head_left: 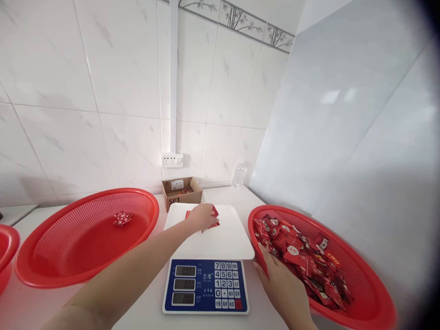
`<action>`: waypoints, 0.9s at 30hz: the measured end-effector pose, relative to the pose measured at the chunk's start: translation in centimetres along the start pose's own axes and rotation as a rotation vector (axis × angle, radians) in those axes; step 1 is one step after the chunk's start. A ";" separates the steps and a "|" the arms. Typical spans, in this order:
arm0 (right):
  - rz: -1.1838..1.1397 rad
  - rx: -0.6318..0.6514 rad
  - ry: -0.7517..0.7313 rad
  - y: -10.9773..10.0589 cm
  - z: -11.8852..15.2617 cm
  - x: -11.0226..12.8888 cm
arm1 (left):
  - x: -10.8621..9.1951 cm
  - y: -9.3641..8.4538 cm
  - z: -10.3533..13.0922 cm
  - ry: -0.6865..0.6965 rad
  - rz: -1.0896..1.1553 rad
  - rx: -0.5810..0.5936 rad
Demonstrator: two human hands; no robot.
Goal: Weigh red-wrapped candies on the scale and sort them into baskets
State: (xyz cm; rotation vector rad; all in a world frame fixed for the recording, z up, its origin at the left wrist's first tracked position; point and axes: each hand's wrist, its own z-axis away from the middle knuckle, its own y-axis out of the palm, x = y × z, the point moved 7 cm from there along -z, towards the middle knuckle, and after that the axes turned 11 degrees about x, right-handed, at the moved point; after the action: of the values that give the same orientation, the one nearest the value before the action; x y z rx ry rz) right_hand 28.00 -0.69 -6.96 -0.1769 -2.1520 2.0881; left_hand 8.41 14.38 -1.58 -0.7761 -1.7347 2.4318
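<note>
My left hand is closed on small red packets over the white pan of a digital scale. Red edges show on both sides of the fingers; how many packets there are is hidden. The scale's blue panel has three displays and a keypad, with digits too faint to read surely. My right hand grips the near left rim of a red plastic basket, thumb outside and fingers over the edge. Inside that basket lies a heap of red packets.
Left of the scale stands another red basket with one red-and-white packet in it. Part of a third red basket shows at the left edge. Behind the scale are a cardboard box and a clear plastic container by the tiled wall.
</note>
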 end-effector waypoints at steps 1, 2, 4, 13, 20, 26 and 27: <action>-0.001 0.003 0.003 0.0 0.0 0.0 | 0.6 -0.5 -0.2 -0.006 -0.006 -0.010; -0.002 0.007 0.008 0.1 0.0 0.0 | 1.2 -0.9 -0.3 -0.008 -0.024 -0.017; -0.002 0.012 0.014 0.1 0.0 -0.1 | 2.2 -1.3 -0.5 -0.014 -0.060 -0.022; -0.009 -0.025 -0.008 0.3 -0.1 0.0 | 2.4 0.5 1.1 0.066 -0.168 -0.020; 0.002 -0.091 -0.021 0.1 0.0 0.0 | 2.2 -1.9 4.6 0.119 -0.191 -0.199; 0.017 -0.122 -0.032 0.0 0.1 0.1 | 8.6 -7.2 11.1 -0.115 -0.204 -0.431; 0.017 -0.117 -0.028 0.0 0.2 0.0 | 9.9 -7.5 12.4 -0.166 -0.220 -0.464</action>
State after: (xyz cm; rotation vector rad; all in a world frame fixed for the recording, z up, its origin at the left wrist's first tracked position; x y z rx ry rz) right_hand 27.92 -0.82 -6.99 -0.1805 -2.2979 1.9860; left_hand -7.30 9.55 4.50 -0.3843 -2.3489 2.0252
